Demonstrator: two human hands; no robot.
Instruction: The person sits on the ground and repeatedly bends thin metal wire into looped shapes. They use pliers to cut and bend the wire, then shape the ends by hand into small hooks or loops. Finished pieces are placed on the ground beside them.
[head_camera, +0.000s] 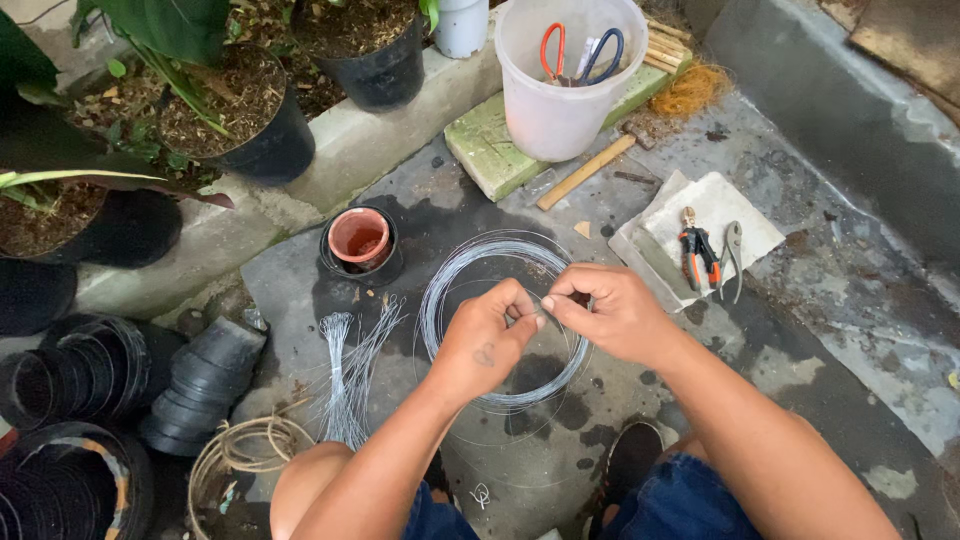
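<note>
Both hands meet over wire coil (505, 320) on concrete floor (800, 330). Left hand (487, 345) and right hand (610, 312) each pinch the thin wire end between them, apparently straightening it. Pliers (698, 255) at 2 o'clock; cut needs them.

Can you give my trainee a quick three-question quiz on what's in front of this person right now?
1. True or false: both hands pinch the thin wire above the wire coil.
2. Where are the scissors? A) on the grey cloth B) in the white bucket C) in the terracotta pot
3. What lies on the ground just to the person's left of the coil?

Key
1. True: the left hand and the right hand meet on the wire.
2. B: the scissors stand in the white bucket; the pliers lie on the grey cloth.
3. A bundle of cut wire lengths.
</note>
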